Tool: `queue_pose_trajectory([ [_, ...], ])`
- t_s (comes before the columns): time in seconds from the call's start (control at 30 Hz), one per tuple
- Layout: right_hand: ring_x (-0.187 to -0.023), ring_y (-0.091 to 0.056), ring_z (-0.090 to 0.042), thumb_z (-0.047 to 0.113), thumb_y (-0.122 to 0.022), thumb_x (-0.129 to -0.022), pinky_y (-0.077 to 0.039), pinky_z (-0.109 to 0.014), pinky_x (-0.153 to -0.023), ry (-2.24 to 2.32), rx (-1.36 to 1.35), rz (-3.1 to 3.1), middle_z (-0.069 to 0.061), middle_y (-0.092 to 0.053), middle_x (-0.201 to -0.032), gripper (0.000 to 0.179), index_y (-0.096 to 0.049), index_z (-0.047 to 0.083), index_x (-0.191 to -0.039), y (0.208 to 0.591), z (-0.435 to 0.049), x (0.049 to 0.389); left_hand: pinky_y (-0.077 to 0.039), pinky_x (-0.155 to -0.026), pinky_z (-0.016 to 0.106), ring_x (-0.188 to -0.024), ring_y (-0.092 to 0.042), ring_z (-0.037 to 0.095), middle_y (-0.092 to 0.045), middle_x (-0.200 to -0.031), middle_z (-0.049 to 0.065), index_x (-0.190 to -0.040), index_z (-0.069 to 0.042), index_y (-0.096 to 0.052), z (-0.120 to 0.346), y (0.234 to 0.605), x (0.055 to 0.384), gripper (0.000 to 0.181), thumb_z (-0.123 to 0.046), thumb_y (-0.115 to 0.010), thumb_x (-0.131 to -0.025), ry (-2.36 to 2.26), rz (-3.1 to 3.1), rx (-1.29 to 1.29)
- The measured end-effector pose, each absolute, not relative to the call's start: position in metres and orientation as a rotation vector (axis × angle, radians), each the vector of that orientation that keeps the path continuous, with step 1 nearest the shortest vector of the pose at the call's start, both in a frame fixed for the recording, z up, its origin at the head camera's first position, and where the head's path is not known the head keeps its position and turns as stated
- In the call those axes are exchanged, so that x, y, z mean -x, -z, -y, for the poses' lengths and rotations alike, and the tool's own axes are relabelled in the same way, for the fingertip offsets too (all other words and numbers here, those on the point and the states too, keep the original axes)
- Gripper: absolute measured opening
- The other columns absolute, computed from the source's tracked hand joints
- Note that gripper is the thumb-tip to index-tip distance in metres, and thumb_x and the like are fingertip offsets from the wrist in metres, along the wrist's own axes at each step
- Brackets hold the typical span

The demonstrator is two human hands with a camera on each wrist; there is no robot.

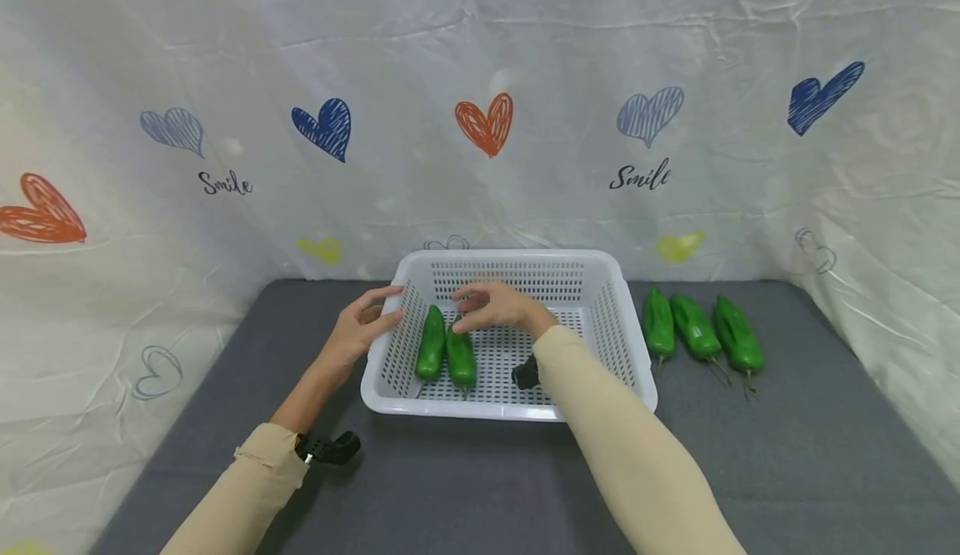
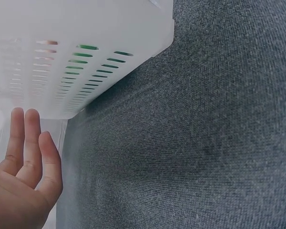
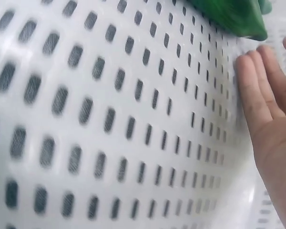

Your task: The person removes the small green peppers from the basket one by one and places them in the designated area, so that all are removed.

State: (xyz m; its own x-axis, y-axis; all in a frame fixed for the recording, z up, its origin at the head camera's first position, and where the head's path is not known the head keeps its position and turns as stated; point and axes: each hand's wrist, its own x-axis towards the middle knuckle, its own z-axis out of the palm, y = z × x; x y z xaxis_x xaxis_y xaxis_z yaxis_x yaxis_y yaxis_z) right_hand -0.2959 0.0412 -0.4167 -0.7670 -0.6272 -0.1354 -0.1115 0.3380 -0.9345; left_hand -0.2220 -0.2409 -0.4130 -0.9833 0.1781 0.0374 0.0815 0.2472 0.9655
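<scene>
A white perforated plastic basket (image 1: 495,410) holds two green peppers side by side at its left end, a left one (image 1: 431,347) and a right one (image 1: 462,363). My right hand (image 1: 498,305) is inside the basket, over the far end of the right pepper, with fingers loosely bent. In the right wrist view its fingers (image 3: 257,81) extend just below a pepper tip (image 3: 238,19), not wrapped round it. My left hand (image 1: 356,330) is at the basket's left rim, fingers spread. The left wrist view shows three extended fingers (image 2: 32,148) beside the basket's outer wall (image 2: 86,28).
Three more green peppers lie on the dark grey cloth right of the basket: one near it (image 1: 658,326), a middle one (image 1: 695,327) and a far right one (image 1: 738,337), stems toward me. Behind the table hangs a white curtain (image 1: 555,197) with printed hearts.
</scene>
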Motion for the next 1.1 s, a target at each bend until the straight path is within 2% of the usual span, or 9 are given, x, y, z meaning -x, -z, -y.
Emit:
queue_pose_trajectory([
  [0.23, -0.122, -0.056, -0.023, 0.019, -0.087, -0.083, -0.044, -0.038, -0.103, 1.408, 0.628, -2.14, -0.007, -0.063, -0.131, 0.06, -0.062, 0.009, -0.137, 0.425, -0.038, 0.296, -0.058, -0.075, 0.041, -0.104, -0.066, 0.031, -0.054, -0.137, 0.027, -0.151, -0.012, -0.047, 0.241, 0.413, 0.221, 0.054, -0.024, -0.066, -0.102, -1.867, -2.415, -0.265],
  [0.5, -0.118, -0.059, -0.026, 0.014, -0.089, -0.081, -0.046, -0.032, -0.099, 1.319, 0.695, -2.181, -0.007, -0.065, -0.127, 0.057, -0.066, 0.004, -0.131, 0.422, -0.031, 0.296, -0.058, -0.074, 0.043, -0.104, -0.066, 0.034, -0.056, -0.135, 0.024, -0.15, -0.016, -0.049, 0.242, 0.414, 0.222, 0.054, -0.026, -0.067, -0.101, -1.859, -2.421, -0.232],
  [0.63, -0.113, -0.06, -0.023, 0.015, -0.09, -0.08, -0.047, -0.03, -0.096, 1.251, 0.745, -2.233, -0.004, -0.067, -0.121, 0.051, -0.07, 0.005, -0.126, 0.421, -0.028, 0.298, -0.058, -0.075, 0.043, -0.105, -0.065, 0.034, -0.055, -0.136, 0.025, -0.151, -0.016, -0.049, 0.242, 0.415, 0.223, 0.054, -0.026, -0.067, -0.101, -1.858, -2.415, -0.241],
  [0.97, -0.108, -0.06, -0.019, 0.015, -0.091, -0.078, -0.046, -0.037, -0.097, 1.317, 0.671, -2.235, -0.002, -0.068, -0.115, 0.044, -0.075, 0.008, -0.118, 0.419, -0.029, 0.297, -0.058, -0.074, 0.043, -0.104, -0.065, 0.035, -0.055, -0.136, 0.025, -0.15, -0.016, -0.049, 0.24, 0.413, 0.224, 0.054, -0.026, -0.068, -0.101, -1.877, -2.395, -0.235],
  [1.1, -0.107, -0.061, -0.021, 0.012, -0.09, -0.079, -0.05, -0.037, -0.093, 1.388, 0.62, -2.181, -0.005, -0.067, -0.116, 0.043, -0.074, 0.005, -0.118, 0.419, -0.03, 0.296, -0.058, -0.074, 0.042, -0.105, -0.065, 0.034, -0.055, -0.136, 0.024, -0.151, -0.016, -0.049, 0.239, 0.413, 0.224, 0.054, -0.025, -0.068, -0.101, -1.876, -2.394, -0.228],
])
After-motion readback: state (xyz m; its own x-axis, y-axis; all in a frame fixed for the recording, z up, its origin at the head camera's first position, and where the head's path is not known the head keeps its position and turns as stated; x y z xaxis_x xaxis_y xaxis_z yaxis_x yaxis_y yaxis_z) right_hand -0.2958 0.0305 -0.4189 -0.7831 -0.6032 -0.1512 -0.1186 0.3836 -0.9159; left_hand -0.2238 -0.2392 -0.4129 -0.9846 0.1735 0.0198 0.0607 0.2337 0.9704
